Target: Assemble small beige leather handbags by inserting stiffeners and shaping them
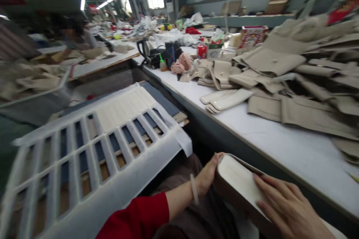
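Observation:
Over my lap, close to the table's edge, is a boxy bag piece with a white rounded panel [238, 175] and darker side walls. My left hand [209, 175], with a pale bangle at its wrist, grips the far end of it, and the fingers are partly hidden behind the corner. On the near part of the white panel lies my right hand [286, 201], its fingers stretched out and slightly apart; the thumb cannot be seen. The bag piece's lower side is in shadow.
On the table [224, 127] to the right lie white strap-like pieces [227, 99] and a heap of beige bag parts [280, 59]. Further back stand a pink fan [182, 63] and a red can [202, 49]. A slotted white sheet [134, 164] with pale strips [123, 110] is at my left.

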`<state>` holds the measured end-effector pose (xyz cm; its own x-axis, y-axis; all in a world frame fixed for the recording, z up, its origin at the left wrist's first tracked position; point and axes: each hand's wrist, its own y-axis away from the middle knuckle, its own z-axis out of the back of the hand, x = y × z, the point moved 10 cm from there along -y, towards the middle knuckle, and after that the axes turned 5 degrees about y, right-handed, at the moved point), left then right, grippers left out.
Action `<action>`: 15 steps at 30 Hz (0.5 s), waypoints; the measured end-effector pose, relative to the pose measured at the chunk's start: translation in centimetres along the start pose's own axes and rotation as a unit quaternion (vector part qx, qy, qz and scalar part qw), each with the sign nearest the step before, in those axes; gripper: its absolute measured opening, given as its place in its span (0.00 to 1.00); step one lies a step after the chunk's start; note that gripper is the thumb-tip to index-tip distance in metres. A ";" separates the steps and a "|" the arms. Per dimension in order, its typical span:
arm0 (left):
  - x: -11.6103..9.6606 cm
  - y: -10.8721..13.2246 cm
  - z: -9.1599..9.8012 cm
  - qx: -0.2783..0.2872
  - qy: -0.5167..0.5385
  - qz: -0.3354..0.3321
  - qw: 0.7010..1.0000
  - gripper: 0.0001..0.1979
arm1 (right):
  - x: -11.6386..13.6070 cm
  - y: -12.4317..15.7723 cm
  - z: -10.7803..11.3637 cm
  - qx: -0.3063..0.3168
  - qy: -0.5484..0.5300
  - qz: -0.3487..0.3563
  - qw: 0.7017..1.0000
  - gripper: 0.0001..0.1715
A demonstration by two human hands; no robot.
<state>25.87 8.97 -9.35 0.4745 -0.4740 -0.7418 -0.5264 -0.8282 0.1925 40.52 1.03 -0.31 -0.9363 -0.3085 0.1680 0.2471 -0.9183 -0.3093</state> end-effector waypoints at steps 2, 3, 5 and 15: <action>-0.2 0.1 -0.5 0.011 0.026 0.014 1.000 0.30 | 0.0 -0.6 0.1 0.075 0.043 -0.050 0.995 0.21; -0.3 0.1 -0.7 0.012 0.035 0.018 0.999 0.29 | 0.2 -1.0 0.2 0.098 0.039 -0.071 0.992 0.21; -0.3 0.1 -0.9 0.010 0.051 0.030 0.998 0.27 | 0.7 -1.5 0.6 0.122 0.009 -0.105 0.987 0.20; 0.5 -0.2 -0.7 -0.013 0.080 0.081 0.993 0.26 | 2.6 -2.6 3.0 -0.053 -0.063 -0.105 0.991 0.13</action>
<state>26.70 8.67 -9.34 0.4919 -0.6423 -0.5878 -0.5886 -0.7428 0.3191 38.22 1.85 3.69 -0.9237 -0.1491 0.3529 0.0174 -0.9365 -0.3501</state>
